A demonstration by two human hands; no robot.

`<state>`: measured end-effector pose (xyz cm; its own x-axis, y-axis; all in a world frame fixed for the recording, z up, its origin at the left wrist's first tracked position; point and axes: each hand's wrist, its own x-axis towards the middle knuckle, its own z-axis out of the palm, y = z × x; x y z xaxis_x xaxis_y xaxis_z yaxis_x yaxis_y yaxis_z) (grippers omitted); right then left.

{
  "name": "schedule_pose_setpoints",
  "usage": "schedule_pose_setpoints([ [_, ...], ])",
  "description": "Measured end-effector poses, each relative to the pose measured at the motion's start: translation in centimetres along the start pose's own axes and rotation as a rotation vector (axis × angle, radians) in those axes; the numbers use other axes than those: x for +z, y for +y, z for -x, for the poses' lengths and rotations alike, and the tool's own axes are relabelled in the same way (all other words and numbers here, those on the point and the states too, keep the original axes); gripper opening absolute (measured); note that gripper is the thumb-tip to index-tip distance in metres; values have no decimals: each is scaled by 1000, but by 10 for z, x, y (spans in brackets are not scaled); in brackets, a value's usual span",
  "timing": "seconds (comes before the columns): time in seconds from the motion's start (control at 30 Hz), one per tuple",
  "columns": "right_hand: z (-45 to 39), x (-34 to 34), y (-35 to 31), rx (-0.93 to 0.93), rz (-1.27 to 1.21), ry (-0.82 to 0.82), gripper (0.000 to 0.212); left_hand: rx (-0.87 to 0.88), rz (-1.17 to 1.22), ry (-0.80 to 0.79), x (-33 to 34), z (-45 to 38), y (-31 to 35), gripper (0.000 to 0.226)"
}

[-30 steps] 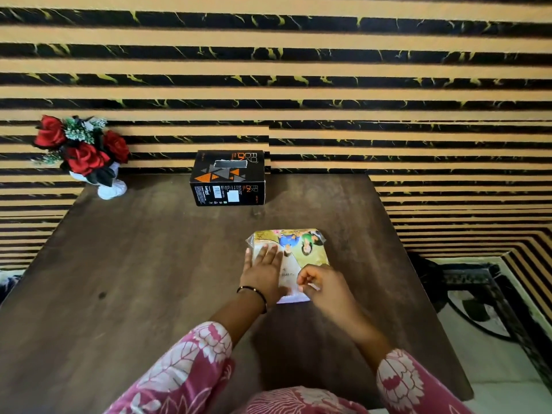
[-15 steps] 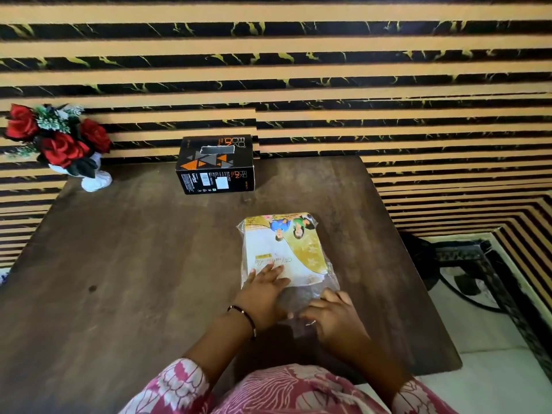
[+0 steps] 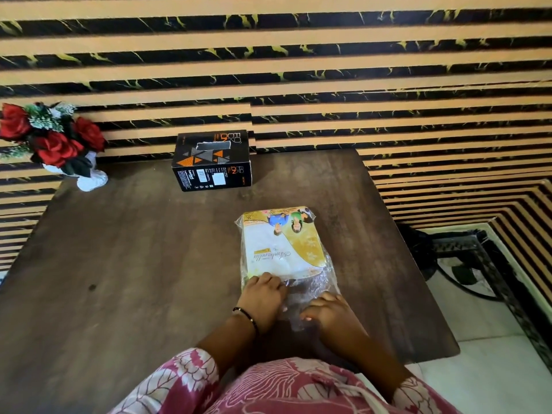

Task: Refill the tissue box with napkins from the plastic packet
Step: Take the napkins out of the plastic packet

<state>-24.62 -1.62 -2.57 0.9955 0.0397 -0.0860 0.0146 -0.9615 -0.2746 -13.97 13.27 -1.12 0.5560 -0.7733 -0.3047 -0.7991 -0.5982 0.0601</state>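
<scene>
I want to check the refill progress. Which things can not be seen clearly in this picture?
- Packet opening, head view: covered by left hand and right hand, so open or sealed is unclear.
- Tissue box inside: slot too dark.
- Small print on the box: too small.
- Flowers: cut by left edge.

Dim, warm light; floor (image 3: 490, 380) at 4 o'clock is brightest, wall stripes (image 3: 268, 64) bend at edges, slightly soft.

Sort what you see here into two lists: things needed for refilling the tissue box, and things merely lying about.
Needed:
tissue box
plastic packet of napkins
left hand and right hand, both at the packet's near end

Lying about:
vase of red roses
table
</scene>
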Motion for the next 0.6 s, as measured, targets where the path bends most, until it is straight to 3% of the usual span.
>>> schedule_pose_setpoints([
  [0.1,-1,-4,-4,-23,-78,7,31,-23,48,-76,1,-2,3,49],
  [0.27,-7,-9,-7,19,-107,-196,69,-54,83,-44,-4,-5,9,43],
  [0.5,-6,3,-5,-14,-46,-207,31,-40,76,-40,-6,-8,11,30],
  [0.6,-5,-2,-6,76,-114,-209,27,-72,250,40,-22,-9,7,23],
])
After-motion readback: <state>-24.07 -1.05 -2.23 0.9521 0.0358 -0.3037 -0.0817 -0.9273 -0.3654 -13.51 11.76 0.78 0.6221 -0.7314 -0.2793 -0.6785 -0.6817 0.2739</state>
